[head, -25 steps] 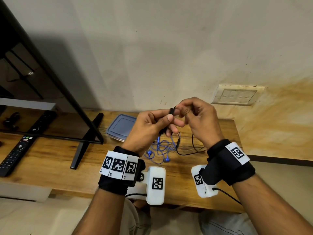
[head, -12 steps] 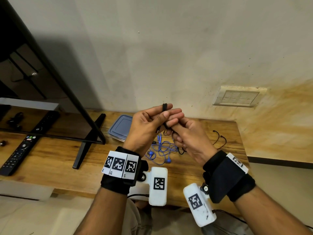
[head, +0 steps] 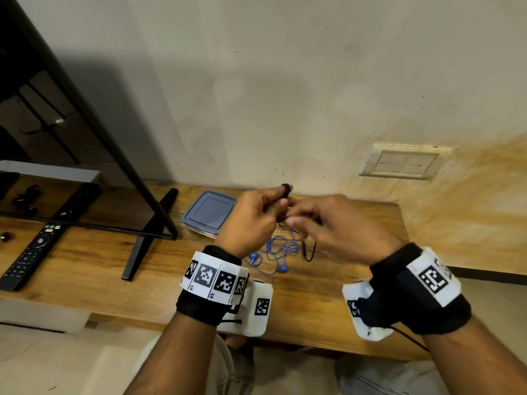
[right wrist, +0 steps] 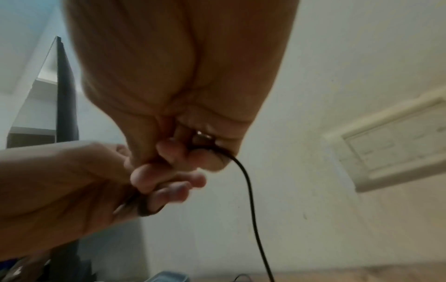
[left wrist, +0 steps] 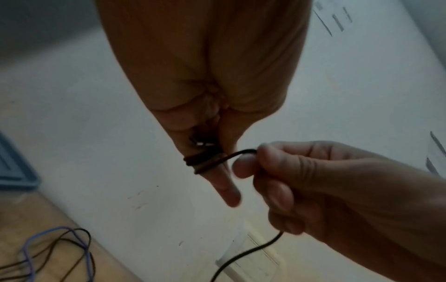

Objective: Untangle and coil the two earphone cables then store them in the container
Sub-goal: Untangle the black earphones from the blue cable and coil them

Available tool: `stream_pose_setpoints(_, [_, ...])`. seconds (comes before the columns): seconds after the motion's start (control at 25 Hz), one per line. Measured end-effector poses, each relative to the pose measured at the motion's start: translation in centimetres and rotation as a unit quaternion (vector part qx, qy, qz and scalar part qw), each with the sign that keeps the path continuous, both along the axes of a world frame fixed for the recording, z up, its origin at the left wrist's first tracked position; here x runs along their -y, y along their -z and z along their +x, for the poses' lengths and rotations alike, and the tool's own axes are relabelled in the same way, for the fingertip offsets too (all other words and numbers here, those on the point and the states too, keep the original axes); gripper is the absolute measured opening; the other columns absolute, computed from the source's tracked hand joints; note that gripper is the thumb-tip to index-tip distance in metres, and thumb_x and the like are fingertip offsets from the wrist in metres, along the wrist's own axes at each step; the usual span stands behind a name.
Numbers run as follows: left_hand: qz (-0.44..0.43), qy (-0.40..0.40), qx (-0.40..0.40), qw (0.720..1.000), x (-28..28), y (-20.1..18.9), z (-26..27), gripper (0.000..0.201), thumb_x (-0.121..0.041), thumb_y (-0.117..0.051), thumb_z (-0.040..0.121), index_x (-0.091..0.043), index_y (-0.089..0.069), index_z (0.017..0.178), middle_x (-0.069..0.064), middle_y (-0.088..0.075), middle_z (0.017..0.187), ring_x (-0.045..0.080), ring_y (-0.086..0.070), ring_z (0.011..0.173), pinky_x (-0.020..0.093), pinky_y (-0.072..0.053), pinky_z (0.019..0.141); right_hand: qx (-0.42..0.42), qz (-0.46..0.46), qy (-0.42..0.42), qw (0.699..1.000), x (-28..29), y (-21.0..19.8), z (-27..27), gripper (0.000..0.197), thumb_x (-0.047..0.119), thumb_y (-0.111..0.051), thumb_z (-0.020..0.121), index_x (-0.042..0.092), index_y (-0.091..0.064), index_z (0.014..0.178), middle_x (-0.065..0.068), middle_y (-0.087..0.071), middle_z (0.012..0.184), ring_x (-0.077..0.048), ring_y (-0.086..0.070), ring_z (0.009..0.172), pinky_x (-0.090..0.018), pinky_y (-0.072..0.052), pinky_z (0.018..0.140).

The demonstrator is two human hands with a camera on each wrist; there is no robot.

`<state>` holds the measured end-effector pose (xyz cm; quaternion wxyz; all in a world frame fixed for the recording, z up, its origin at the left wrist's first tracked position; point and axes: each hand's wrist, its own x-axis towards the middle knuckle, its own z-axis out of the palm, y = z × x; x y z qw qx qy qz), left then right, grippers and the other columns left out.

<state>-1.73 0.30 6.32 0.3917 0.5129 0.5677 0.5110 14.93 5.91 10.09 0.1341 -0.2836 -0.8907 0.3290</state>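
Observation:
My left hand (head: 281, 198) is raised over the table, with the black earphone cable (head: 286, 189) wound in several turns around its outstretched fingers (left wrist: 224, 187). The thumb presses the cable's plug end against them. My right hand (head: 302, 223), just to the right, pinches the black cable (left wrist: 243, 152) where it leaves the coil. Its loose tail (head: 309, 252) dangles below that hand. The blue earphones (head: 273, 252) lie tangled on the wooden table (head: 356, 286) beneath both hands. The container (head: 209, 212), with a blue-grey lid on it, sits behind my left hand.
A TV (head: 85, 155) on a black leg (head: 142, 240) fills the left of the table. A remote control (head: 31, 252) lies in front of it. A switch plate (head: 405, 162) is on the wall at the right. The table's front edge is near my wrists.
My right hand dipped under the left hand, then came back up to the right, carrying the black cable around the left fingers. The loose tail on the table has shortened.

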Motion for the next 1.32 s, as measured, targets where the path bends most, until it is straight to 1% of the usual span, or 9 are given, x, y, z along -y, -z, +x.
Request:
stream_pose_setpoints(0.2, [-0.028,0.119,0.089,0.988,0.6,-1.1,0.4,0.03,-0.002,-0.039,0.102,0.003,-0.063,0.12,0.018,-0.074,0.101,0.02,-0.07,0.08,0.025,-0.055,0.077,-0.141,0.043,0.094,0.985,-2.7,0.0,1.0,0.006,0.019,-0.079,0.081,0.014,-0.077,0.084,0.005,-0.073,0.08,-0.009,-0.067,0.077,-0.026,-0.053,0.07])
stream_pose_setpoints(0.36, [-0.015,0.138,0.144,0.98,0.7,-1.4,0.4,0.031,-0.001,-0.044,0.1,0.007,-0.057,0.127,0.025,-0.072,0.105,0.02,-0.068,0.077,0.023,-0.054,0.074,-0.231,0.07,0.139,0.96,-3.3,0.3,0.8,0.005,0.015,-0.078,0.082,0.011,-0.076,0.083,0.002,-0.071,0.08,-0.004,-0.062,0.073,-0.015,-0.047,0.068])
stream_pose_setpoints(0.56, [0.028,0.082,0.239,0.967,0.8,-1.9,0.1,0.034,-0.005,-0.06,0.086,0.004,-0.063,0.119,0.02,-0.073,0.107,0.018,-0.071,0.079,0.021,-0.054,0.068,-0.238,-0.251,0.204,0.916,-1.0,2.4,-2.3,0.021,0.0,-0.056,0.096,0.017,-0.067,0.09,0.001,-0.067,0.07,-0.005,-0.058,0.053,-0.021,-0.047,0.049])
stream_pose_setpoints(0.64, [0.044,0.016,0.265,0.963,0.7,-1.6,-0.4,0.03,-0.001,-0.06,0.087,0.002,-0.063,0.117,0.019,-0.073,0.108,0.02,-0.073,0.084,0.023,-0.057,0.07,-0.178,-0.267,0.156,0.934,0.7,3.0,-3.2,0.017,0.01,-0.052,0.101,0.015,-0.066,0.093,-0.003,-0.064,0.064,-0.008,-0.051,0.043,-0.026,-0.043,0.045])
stream_pose_setpoints(0.72, [0.051,-0.046,0.208,0.976,0.3,-1.1,-0.9,0.025,0.008,-0.054,0.092,-0.003,-0.062,0.113,0.012,-0.074,0.106,0.02,-0.074,0.09,0.026,-0.059,0.077,-0.078,-0.208,0.066,0.973,2.1,2.9,-3.0,0.017,0.019,-0.051,0.102,0.013,-0.065,0.095,-0.005,-0.066,0.064,-0.007,-0.052,0.044,-0.027,-0.044,0.05])
stream_pose_setpoints(0.8, [0.034,-0.093,0.023,0.995,0.1,-0.2,-1.4,0.027,0.007,-0.051,0.095,-0.011,-0.063,0.111,0.0,-0.074,0.1,0.012,-0.074,0.089,0.029,-0.059,0.082,-0.003,-0.119,-0.017,0.993,2.5,2.5,-2.4,0.016,0.018,-0.054,0.1,0.011,-0.066,0.092,-0.005,-0.07,0.068,-0.008,-0.059,0.053,-0.023,-0.044,0.056])
stream_pose_setpoints(0.88, [0.012,-0.074,-0.095,0.993,-0.1,0.3,-1.6,0.025,0.003,-0.052,0.095,-0.007,-0.065,0.115,-0.003,-0.075,0.096,0.007,-0.073,0.083,0.035,-0.059,0.085,-0.028,-0.034,-0.002,0.999,1.8,1.5,-1.6,0.012,0.017,-0.06,0.096,0.013,-0.07,0.092,0.001,-0.07,0.068,-0.004,-0.064,0.061,-0.02,-0.047,0.06])
stream_pose_setpoints(1.12, [0.005,0.11,0.108,0.988,0.6,-1.3,-0.6,0.028,-0.001,-0.045,0.1,0.005,-0.061,0.122,0.019,-0.074,0.099,0.021,-0.07,0.075,0.025,-0.054,0.073,-0.255,0.026,0.173,0.951,-2.8,0.6,0.0,0.001,0.015,-0.077,0.083,0.016,-0.076,0.084,0.004,-0.074,0.082,-0.003,-0.065,0.077,-0.015,-0.049,0.073])
stream_pose_setpoints(1.32, [0.044,0.095,0.252,0.962,0.9,-1.9,0.1,0.031,-0.005,-0.055,0.09,0.002,-0.064,0.119,0.018,-0.074,0.101,0.017,-0.069,0.076,0.021,-0.053,0.07,-0.268,-0.153,0.209,0.928,-1.8,2.7,-2.2,0.021,0.013,-0.064,0.094,0.031,-0.07,0.085,0.009,-0.072,0.077,-0.011,-0.067,0.073,-0.028,-0.053,0.069])
